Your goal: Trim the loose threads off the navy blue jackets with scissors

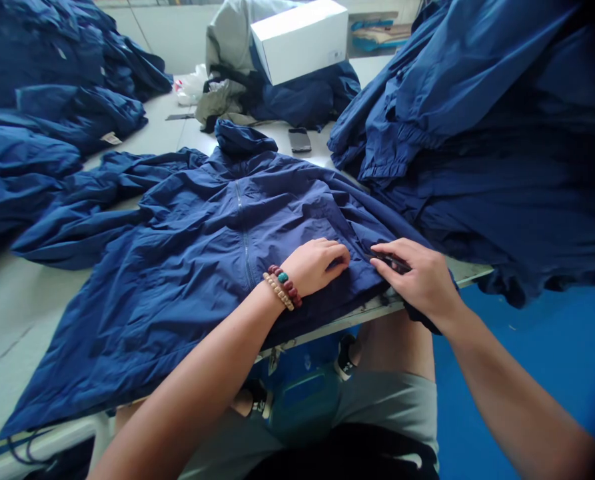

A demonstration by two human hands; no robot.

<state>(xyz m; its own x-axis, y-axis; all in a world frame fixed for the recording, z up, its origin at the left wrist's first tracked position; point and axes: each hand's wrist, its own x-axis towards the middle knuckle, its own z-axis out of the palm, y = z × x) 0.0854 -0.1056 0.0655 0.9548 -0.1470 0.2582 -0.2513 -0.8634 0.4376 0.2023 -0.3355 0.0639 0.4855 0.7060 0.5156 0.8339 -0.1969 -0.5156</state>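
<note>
- A blue jacket (197, 227) lies spread on the pale table (7, 320), along its near edge, with its collar end toward the far side and the bottom left part reaching the near edge.
- The zipper (243, 223) runs down the middle of the jacket, from near the collar toward the near edge of the table.
- The left hand (322, 265) rests on the jacket, to the right of the zipper, with its fingers curled; whether it pinches any cloth, I cannot tell.
- Two beaded bracelets (282, 287), one tan and one dark red with a green bead, circle the left wrist.
- The right hand (420, 273) grips a small black tool (394, 260) between thumb and fingers, at the jacket's right side near the table's near edge; the tool's tip points toward the left hand.
- A phone (300, 140) lies flat on the table, just beyond the jacket and to the right of its collar.
- Farther back, a white box (301, 41) sits tilted on a heap of gray and dark clothes (297, 93).
- A white plastic bag (191, 85) lies to the left of that heap.
- Blue clothes (62, 113) are piled along the table's left side.
- A taller blue pile (477, 153) stands at the right, some of its cloth hanging past the table's near right corner, above the blue floor (527, 360).
</note>
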